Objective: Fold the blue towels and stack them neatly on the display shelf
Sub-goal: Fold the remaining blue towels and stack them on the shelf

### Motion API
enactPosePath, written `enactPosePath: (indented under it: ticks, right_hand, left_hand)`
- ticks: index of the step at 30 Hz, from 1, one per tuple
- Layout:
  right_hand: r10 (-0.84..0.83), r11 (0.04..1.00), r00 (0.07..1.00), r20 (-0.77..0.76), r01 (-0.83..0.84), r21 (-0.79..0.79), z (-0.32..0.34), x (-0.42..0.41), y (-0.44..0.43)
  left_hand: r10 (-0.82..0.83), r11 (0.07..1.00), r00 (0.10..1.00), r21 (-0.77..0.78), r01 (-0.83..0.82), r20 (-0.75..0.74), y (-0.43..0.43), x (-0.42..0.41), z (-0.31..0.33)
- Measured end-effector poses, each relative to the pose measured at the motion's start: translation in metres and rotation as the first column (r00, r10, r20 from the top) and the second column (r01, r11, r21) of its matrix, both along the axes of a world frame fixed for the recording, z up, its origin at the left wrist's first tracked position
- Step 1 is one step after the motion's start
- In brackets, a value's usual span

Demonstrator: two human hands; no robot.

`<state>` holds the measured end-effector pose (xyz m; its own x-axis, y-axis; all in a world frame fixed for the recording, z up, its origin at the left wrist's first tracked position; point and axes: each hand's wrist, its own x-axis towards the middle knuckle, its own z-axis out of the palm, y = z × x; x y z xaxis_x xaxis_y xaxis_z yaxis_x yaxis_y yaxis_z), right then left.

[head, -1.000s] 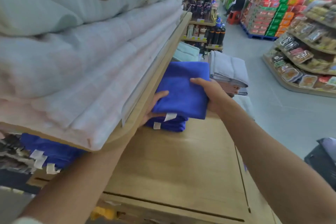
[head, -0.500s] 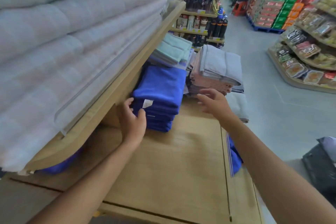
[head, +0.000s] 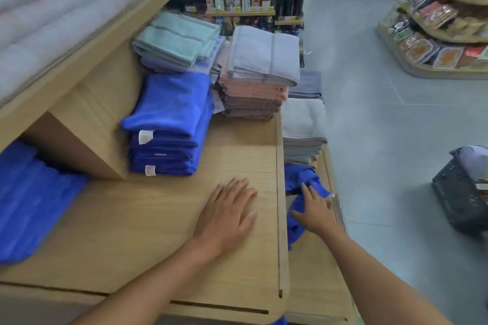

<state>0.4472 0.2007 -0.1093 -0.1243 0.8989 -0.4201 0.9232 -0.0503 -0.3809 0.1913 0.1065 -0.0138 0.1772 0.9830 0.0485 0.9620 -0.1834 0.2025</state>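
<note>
Palm down, our left hand (head: 227,215) lay flat on the bare wood of the display shelf (head: 148,235), its fingers (head: 239,187) straight and spread apart, holding nothing. Our right hand (head: 315,212) reached past the shelf's right edge to the lower ledge (head: 317,280), where a loose blue towel (head: 297,179) lay crumpled. The right fingers (head: 307,192) were stretched out and apart, resting on the cloth; we saw them touching it but not curled round it.

The folded blue towels (head: 169,119) stood in a stack further back on the display shelf, pushed against the slanted wooden support (head: 87,126) on their left, white tags showing on the near side. They were well apart from both hands. More blue cloth (head: 31,200) lay at the far left, partly under the upper shelf (head: 100,42) and too blurred for us to tell its folds.

Behind the blue stack sat mint towels (head: 177,39), and just beside it on the right a pile of grey, pink and brown towels (head: 258,79). Pale grey towels (head: 303,124) were stacked on the lower ledge beyond the loose one. A dark basket (head: 459,192) stood on the floor (head: 383,140) to the right.
</note>
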Motion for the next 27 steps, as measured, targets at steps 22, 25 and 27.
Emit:
enactPosePath:
  ticks: [22,25,27]
  right_hand:
    - [-0.526,0.762,0.582,-0.62,0.646,-0.04,0.067,0.026,-0.087]
    - [-0.437,0.748,0.476,-0.763,0.663,-0.014,0.141,0.022,-0.091]
    - [-0.353,0.76,0.388,-0.851,0.649,-0.019,0.196,0.011,-0.098]
  left_hand:
    - [-0.02,0.999,0.991,0.03,0.017,0.133,0.0,-0.003,-0.006]
    - [-0.094,0.995,0.929,0.003,0.1,0.358,-0.008,-0.002,0.007]
    - [-0.174,0.975,0.826,-0.022,0.219,0.536,-0.021,0.004,0.026]
